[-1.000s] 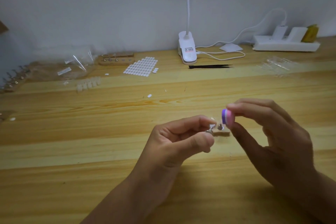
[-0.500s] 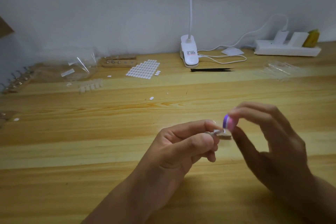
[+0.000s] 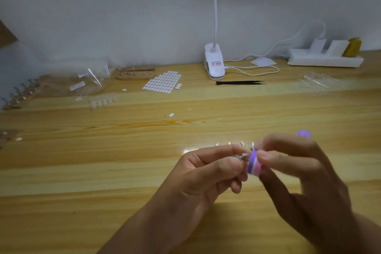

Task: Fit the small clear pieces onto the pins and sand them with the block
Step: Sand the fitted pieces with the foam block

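Note:
My left hand (image 3: 203, 173) pinches a small metal pin with a clear piece (image 3: 243, 157) on its tip, between thumb and forefinger. My right hand (image 3: 296, 173) pinches a purple, white and pink sanding block (image 3: 254, 163), whose purple face lies against the pin's tip. Both hands hover above the wooden table (image 3: 103, 171). The image is blurred around the block. A row of small clear pieces (image 3: 229, 144) lies on the table just behind my hands. The far end of the block (image 3: 304, 133) shows purple above my right fingers.
At the back stand a white clip lamp (image 3: 214, 64), black tweezers (image 3: 239, 82) and a power strip (image 3: 325, 59). A sheet of white oval pads (image 3: 162, 83), a wooden pin holder (image 3: 134, 74), clear bags (image 3: 86, 82) and more clear tips (image 3: 103, 102) lie at the back left.
The sanding block has dropped lower and closer to the pin, now against its tip. My hands have come together, and the small wooden holder below them is no longer visible.

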A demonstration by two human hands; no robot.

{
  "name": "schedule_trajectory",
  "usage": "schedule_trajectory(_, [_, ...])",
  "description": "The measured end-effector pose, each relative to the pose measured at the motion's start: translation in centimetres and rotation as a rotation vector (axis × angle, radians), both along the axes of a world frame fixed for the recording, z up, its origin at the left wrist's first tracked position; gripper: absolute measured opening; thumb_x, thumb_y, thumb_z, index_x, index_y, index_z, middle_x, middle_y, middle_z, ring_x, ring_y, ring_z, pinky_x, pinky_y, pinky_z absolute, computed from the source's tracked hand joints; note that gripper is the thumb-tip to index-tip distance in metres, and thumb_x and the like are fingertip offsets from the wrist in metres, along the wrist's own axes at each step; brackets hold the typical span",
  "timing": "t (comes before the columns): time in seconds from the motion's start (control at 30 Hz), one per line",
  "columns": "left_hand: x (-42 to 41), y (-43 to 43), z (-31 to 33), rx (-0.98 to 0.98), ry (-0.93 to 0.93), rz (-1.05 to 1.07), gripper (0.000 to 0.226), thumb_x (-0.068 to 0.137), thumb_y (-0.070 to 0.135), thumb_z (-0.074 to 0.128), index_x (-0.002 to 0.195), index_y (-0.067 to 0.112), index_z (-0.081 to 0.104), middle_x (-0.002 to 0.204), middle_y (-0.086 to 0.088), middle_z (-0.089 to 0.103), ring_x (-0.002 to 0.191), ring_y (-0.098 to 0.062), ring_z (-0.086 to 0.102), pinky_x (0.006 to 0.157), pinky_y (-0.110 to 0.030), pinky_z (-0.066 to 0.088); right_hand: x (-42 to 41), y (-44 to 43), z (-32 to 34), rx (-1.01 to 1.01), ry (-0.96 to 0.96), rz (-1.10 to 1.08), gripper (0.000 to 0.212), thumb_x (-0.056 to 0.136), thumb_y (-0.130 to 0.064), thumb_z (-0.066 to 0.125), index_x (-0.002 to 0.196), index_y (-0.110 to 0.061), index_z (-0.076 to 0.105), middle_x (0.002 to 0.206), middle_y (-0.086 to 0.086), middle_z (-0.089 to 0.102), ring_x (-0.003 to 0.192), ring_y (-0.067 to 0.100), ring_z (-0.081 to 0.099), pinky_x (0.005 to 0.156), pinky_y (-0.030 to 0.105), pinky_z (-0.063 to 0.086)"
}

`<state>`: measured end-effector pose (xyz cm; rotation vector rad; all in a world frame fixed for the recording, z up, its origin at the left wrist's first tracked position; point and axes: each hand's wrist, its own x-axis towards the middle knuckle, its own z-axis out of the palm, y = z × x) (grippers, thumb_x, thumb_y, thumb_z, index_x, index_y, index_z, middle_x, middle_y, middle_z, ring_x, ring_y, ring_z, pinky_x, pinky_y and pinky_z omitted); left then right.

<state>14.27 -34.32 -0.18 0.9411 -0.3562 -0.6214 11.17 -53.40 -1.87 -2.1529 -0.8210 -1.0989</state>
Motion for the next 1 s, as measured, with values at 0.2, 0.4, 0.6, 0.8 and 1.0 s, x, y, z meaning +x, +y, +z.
schedule_trajectory(0.2, [0.1,0.2,0.3,0.012,0.003,0.012,0.039,0.069,0.032,0.085,0.096,0.005,0.075,0.079,-0.003,0.066,0.07,-0.009,0.06,0.06,-0.018,0.048,0.3,-0.1,-0.1,0.168,0.053,0.06,0.03,0.094,-0.006,0.058,0.12,-0.02,0.051,0.116,-0.005,0.053,0.111,0.014,0.059,0.091,0.03,0.048])
schedule_trajectory(0.4, [0.0,0.1,0.2,-0.005,-0.008,-0.009,0.036,0.07,0.032,0.084,0.096,0.007,0.076,0.079,0.0,0.067,0.073,-0.009,0.061,0.061,-0.018,0.048,1.1,-1.0,-0.3,0.074,0.086,-0.058,0.026,0.094,-0.007,0.056,0.118,-0.016,0.05,0.116,-0.002,0.051,0.111,0.008,0.056,0.086,0.033,0.049])
schedule_trajectory(0.6, [0.1,0.1,0.1,0.016,-0.001,0.002,0.026,0.074,0.021,0.079,0.096,0.008,0.077,0.076,-0.001,0.066,0.068,-0.008,0.058,0.063,-0.018,0.048,0.3,-0.4,-0.4,-0.059,-0.026,-0.023,0.021,0.099,-0.007,0.054,0.119,-0.012,0.051,0.115,0.002,0.051,0.109,0.008,0.055,0.099,0.019,0.04])
schedule_trajectory(0.8, [0.1,0.1,0.2,0.046,0.013,0.035,0.025,0.073,0.018,0.072,0.093,0.005,0.077,0.073,-0.003,0.064,0.067,-0.01,0.057,0.063,-0.019,0.049,0.3,-0.1,-0.2,0.06,0.024,0.008,0.023,0.098,-0.008,0.054,0.121,-0.013,0.05,0.118,-0.002,0.05,0.112,0.01,0.056,0.096,0.023,0.043])
schedule_trajectory(1.0, [0.0,0.1,0.1,0.067,-0.003,0.012,0.021,0.074,0.017,0.071,0.092,0.008,0.077,0.075,-0.002,0.065,0.071,-0.011,0.059,0.066,-0.022,0.05,1.3,-1.1,-0.2,0.08,0.12,-0.075,0.027,0.095,-0.01,0.055,0.119,-0.019,0.05,0.115,-0.002,0.052,0.108,0.008,0.057,0.081,0.033,0.048])
